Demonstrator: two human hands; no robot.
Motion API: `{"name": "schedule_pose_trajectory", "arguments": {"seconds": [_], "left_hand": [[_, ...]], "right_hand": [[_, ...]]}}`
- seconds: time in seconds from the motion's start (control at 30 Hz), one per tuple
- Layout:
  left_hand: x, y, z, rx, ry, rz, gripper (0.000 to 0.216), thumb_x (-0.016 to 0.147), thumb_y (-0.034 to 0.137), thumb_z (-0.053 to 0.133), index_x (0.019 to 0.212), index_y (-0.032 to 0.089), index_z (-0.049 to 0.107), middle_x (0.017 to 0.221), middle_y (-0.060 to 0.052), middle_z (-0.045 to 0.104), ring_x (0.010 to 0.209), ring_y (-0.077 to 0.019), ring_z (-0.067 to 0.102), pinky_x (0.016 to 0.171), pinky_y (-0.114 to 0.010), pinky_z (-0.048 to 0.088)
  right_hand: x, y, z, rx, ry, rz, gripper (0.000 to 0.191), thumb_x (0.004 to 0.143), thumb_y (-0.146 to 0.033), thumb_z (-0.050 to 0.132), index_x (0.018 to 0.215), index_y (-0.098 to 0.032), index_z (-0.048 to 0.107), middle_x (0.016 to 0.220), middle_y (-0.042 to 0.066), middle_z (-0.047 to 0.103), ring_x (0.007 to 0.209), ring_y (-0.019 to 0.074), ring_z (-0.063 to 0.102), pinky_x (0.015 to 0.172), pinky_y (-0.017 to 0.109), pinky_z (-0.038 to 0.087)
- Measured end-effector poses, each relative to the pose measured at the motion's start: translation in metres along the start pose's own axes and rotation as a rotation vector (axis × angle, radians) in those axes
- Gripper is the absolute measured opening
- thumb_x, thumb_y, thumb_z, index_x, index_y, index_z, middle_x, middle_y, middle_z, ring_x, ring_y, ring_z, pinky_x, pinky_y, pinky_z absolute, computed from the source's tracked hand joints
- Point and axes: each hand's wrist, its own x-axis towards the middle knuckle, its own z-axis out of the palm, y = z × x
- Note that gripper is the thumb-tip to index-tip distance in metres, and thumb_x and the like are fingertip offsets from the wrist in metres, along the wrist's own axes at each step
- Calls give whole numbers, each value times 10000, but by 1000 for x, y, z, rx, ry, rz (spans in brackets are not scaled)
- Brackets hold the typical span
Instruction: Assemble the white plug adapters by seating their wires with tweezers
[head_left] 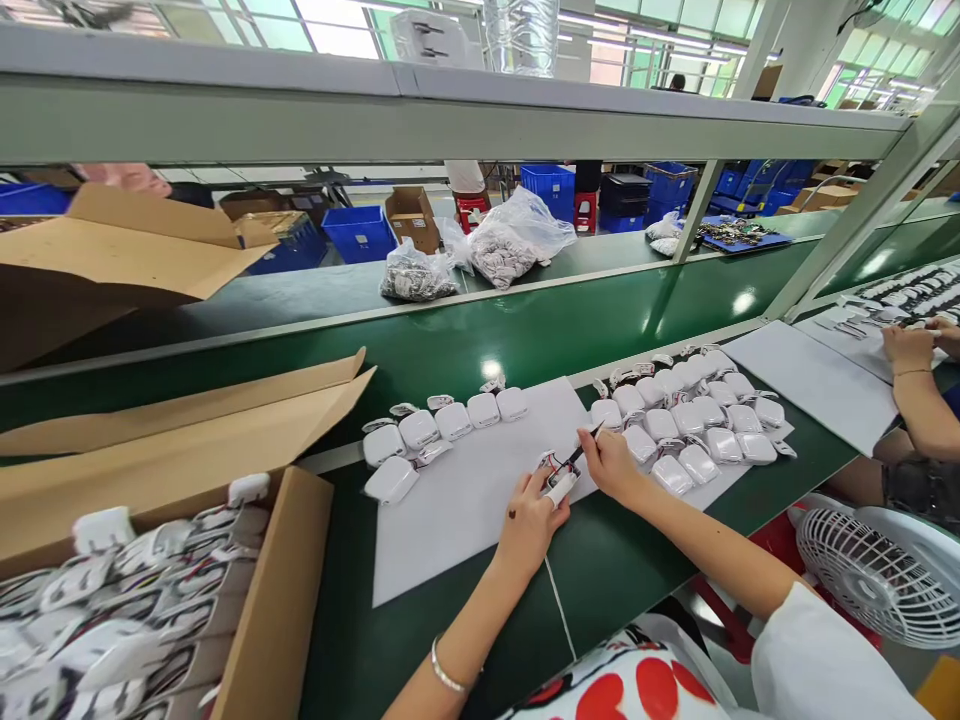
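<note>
My left hand (529,522) is closed around a small white charger part (559,484) with red and black wires showing at its top. My right hand (609,462) pinches a thin dark tweezers-like tool (583,450) whose tip touches that part. Both hands work over a white sheet (465,500) on the green bench. A row of white charger shells (442,425) lies to the left on the sheet. A larger group of white shells (694,420) lies just right of my right hand.
An open cardboard box (270,600) full of white parts stands at lower left. Plastic bags of parts (510,240) sit beyond the green conveyor (525,330). Another person's hands (911,350) work at the right. A white fan (877,570) is at lower right.
</note>
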Motion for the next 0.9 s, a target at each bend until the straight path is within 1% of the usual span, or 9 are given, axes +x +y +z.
{"name": "schedule_pose_trajectory", "arguments": {"seconds": [0.17,0.3,0.43,0.57,0.7,0.8,0.9], "left_hand": [[1,1,-1,-15,-13,-17,273,788,114,578,1004,252,670,1032,-70,596,836,-191,529,683,-296,517],[0,1,-1,9,-29,-21,291,787,127,587,1033,265,660,1025,-76,593,856,-205,523,672,-304,507],[0,2,-2,18,-42,-18,297,782,106,581,1020,264,663,1045,-79,591,857,-206,522,669,-301,502],[1,2,-3,16,-46,-23,306,768,91,594,1015,257,664,1050,-85,594,871,-213,530,709,-322,506],[1,2,-3,32,-37,-12,294,770,98,596,1013,250,663,1043,-80,599,853,-201,538,702,-312,514],[1,2,-2,45,5,6,275,782,102,581,1008,235,665,1043,-78,602,838,-192,534,708,-306,523],[1,2,-3,43,5,3,301,781,105,584,1039,246,650,1042,-74,599,851,-194,536,704,-305,524]], "right_hand": [[8,-6,4,-38,32,107,513,981,-411,284,506,-218,304,398,-40,347,359,86,323,409,262,214],[13,-12,8,-67,42,124,521,974,-438,278,499,-225,303,386,-32,348,348,97,319,409,281,203],[15,-15,11,-98,36,132,513,980,-403,280,500,-225,319,381,-27,356,342,100,324,407,284,203],[13,-13,12,-126,29,106,511,980,-387,296,499,-221,337,396,-18,369,350,102,345,420,291,192],[7,-8,12,-135,12,58,506,982,-368,309,505,-211,373,412,-19,377,356,104,363,430,289,193],[3,-4,9,-116,-4,8,519,988,-373,277,509,-206,391,419,-15,395,371,104,386,435,281,220],[-2,-1,5,-77,-5,-51,535,996,-382,228,519,-203,393,434,-9,430,398,100,415,447,261,263]]}}
